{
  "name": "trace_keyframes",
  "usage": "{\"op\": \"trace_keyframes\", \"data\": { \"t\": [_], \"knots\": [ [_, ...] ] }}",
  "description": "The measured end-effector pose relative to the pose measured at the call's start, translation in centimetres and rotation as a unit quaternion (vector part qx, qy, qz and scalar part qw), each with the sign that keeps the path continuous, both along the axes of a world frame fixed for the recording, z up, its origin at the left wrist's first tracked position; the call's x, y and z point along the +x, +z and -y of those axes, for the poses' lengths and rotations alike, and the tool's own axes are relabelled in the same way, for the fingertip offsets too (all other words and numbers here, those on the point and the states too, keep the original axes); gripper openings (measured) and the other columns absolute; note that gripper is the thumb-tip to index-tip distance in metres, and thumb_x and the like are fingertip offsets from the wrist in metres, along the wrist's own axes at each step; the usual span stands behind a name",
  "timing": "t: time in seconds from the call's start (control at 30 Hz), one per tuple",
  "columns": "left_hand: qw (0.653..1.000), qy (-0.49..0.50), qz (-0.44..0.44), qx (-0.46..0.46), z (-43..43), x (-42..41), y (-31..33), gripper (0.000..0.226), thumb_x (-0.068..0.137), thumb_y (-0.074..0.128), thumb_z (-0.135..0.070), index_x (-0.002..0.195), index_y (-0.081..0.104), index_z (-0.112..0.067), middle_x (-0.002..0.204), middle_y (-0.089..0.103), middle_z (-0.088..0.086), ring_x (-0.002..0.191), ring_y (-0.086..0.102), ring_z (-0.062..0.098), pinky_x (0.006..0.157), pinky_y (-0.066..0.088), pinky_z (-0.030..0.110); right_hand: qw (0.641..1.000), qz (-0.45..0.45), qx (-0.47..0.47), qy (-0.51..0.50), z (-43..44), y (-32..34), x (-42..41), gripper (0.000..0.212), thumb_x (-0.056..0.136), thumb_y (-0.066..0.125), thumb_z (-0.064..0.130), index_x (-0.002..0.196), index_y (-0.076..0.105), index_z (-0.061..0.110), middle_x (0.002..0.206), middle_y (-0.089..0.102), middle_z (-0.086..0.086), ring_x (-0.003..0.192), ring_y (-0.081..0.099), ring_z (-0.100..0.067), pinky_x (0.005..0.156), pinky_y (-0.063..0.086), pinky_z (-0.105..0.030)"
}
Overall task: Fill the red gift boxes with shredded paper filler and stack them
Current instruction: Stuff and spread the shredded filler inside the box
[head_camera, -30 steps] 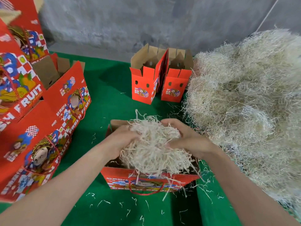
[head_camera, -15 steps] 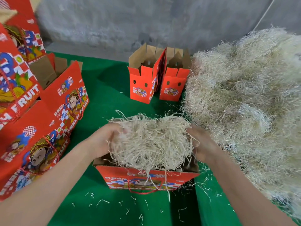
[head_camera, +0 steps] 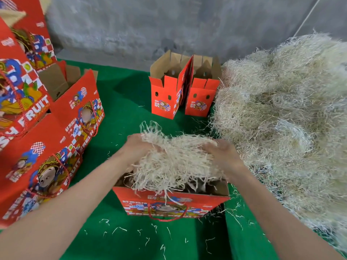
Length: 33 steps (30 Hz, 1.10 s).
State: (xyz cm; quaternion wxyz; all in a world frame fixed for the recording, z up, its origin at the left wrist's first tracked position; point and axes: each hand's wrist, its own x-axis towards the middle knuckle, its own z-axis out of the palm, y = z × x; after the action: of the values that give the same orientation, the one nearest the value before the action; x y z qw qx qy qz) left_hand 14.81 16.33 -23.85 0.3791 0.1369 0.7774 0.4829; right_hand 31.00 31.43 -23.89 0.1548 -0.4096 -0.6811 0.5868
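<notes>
An open red gift box (head_camera: 170, 203) stands on the green table in front of me. Over its opening I hold a clump of pale shredded paper filler (head_camera: 176, 162). My left hand (head_camera: 139, 149) grips the clump's left side and my right hand (head_camera: 221, 156) grips its right side, fingers buried in the strands. Strands hang down into the box and over its front wall. The box's inside is mostly hidden by the clump.
A big heap of shredded filler (head_camera: 285, 117) covers the right side. Two open red boxes (head_camera: 184, 92) stand at the back centre. Stacked red boxes (head_camera: 37, 139) rise on the left. Loose strands litter the green cloth (head_camera: 131, 237). A grey wall stands behind.
My hands spread the clump wider, then drew back in slightly and shifted it; the clump sits a little lower over the box opening.
</notes>
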Motion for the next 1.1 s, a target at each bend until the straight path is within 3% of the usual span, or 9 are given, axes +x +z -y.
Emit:
{"op": "trace_keyframes", "data": {
  "t": [0.1,0.3,0.4,0.6,0.73,0.83,0.93,1.0,1.1],
  "knots": [
    [0.999,0.029,0.014,0.018,0.6,-1.1,-0.7,0.082,0.077,0.072,-0.023,0.143,0.027,-0.006,0.137,0.045,0.018,0.064,0.044,0.009,0.04,0.04,0.011,0.996,-0.006,-0.078,0.036,-0.9,0.5,1.5,0.077,0.078,0.07,0.036,0.14,0.032,0.009,0.125,0.055,-0.009,0.104,0.054,-0.011,0.095,0.039,-0.033],
    [0.962,0.016,0.211,0.174,0.0,1.2,-1.1,0.036,0.081,0.064,-0.006,0.116,0.059,0.0,0.115,0.065,0.014,0.088,0.068,0.022,0.074,0.056,0.031,0.976,-0.013,-0.134,0.174,2.2,-0.1,-0.1,0.081,0.063,0.08,0.035,0.133,0.041,0.018,0.126,0.058,0.004,0.116,0.054,-0.01,0.102,0.037,-0.034],
    [0.976,0.008,0.141,0.165,0.1,1.1,-0.9,0.048,0.066,0.074,-0.008,0.111,0.058,-0.002,0.108,0.068,0.012,0.088,0.069,0.019,0.072,0.057,0.028,0.98,0.011,-0.087,0.177,2.5,-0.8,-0.9,0.036,0.076,0.069,0.003,0.104,0.058,0.022,0.096,0.071,0.009,0.085,0.068,-0.003,0.066,0.052,-0.015],
    [0.988,-0.001,0.088,0.124,2.2,-2.1,-1.0,0.025,0.08,0.066,0.005,0.097,0.067,-0.012,0.096,0.073,0.005,0.087,0.07,0.017,0.068,0.058,0.029,0.984,0.044,-0.01,0.175,-1.5,0.4,2.0,0.053,0.078,0.067,0.004,0.115,0.052,0.039,0.136,0.041,0.006,0.115,0.035,-0.007,0.108,0.025,-0.041],
    [0.992,-0.072,-0.102,0.028,2.3,-1.9,-1.6,0.021,0.083,0.061,0.005,0.096,0.068,-0.011,0.093,0.071,0.01,0.061,0.064,0.019,0.058,0.052,0.028,0.977,0.045,0.024,0.207,-2.5,1.1,2.7,0.045,0.079,0.068,0.009,0.094,0.05,0.048,0.105,0.039,0.032,0.098,0.045,0.006,0.077,0.048,-0.01],
    [0.972,-0.118,-0.198,-0.047,1.9,-1.8,-2.0,0.024,0.084,0.064,-0.007,0.107,0.062,-0.012,0.102,0.067,0.01,0.078,0.064,0.022,0.075,0.053,0.031,0.969,0.022,0.008,0.245,-3.2,1.3,2.8,0.036,0.076,0.072,0.012,0.097,0.056,0.037,0.104,0.051,0.024,0.088,0.056,0.007,0.065,0.044,-0.009],
    [0.971,-0.217,-0.04,-0.089,1.2,-1.7,-1.9,0.021,0.083,0.068,-0.029,0.096,0.053,-0.034,0.107,0.055,-0.013,0.087,0.049,0.002,0.082,0.041,0.02,0.946,0.041,0.033,0.319,-2.7,1.3,1.3,0.04,0.084,0.063,0.005,0.1,0.061,0.041,0.117,0.051,0.028,0.104,0.049,0.017,0.078,0.045,-0.013],
    [0.955,-0.266,0.107,-0.075,1.1,-2.7,-1.8,0.028,0.071,0.074,-0.035,0.092,0.056,-0.028,0.104,0.054,-0.012,0.094,0.05,0.006,0.089,0.038,0.026,0.926,0.117,0.089,0.348,-2.3,1.0,0.0,0.038,0.088,0.058,0.009,0.102,0.062,0.044,0.136,0.044,0.016,0.119,0.05,-0.006,0.094,0.047,-0.034],
    [0.927,-0.333,0.082,-0.149,0.8,-4.0,-2.8,0.026,0.068,0.065,-0.021,0.089,0.051,-0.015,0.082,0.046,-0.006,0.068,0.045,0.008,0.059,0.042,0.021,0.851,0.288,0.163,0.407,-2.2,-0.1,-1.9,0.045,0.089,0.057,0.016,0.13,0.048,0.032,0.152,0.023,-0.001,0.123,0.049,-0.029,0.099,0.042,-0.041]
  ]
}}
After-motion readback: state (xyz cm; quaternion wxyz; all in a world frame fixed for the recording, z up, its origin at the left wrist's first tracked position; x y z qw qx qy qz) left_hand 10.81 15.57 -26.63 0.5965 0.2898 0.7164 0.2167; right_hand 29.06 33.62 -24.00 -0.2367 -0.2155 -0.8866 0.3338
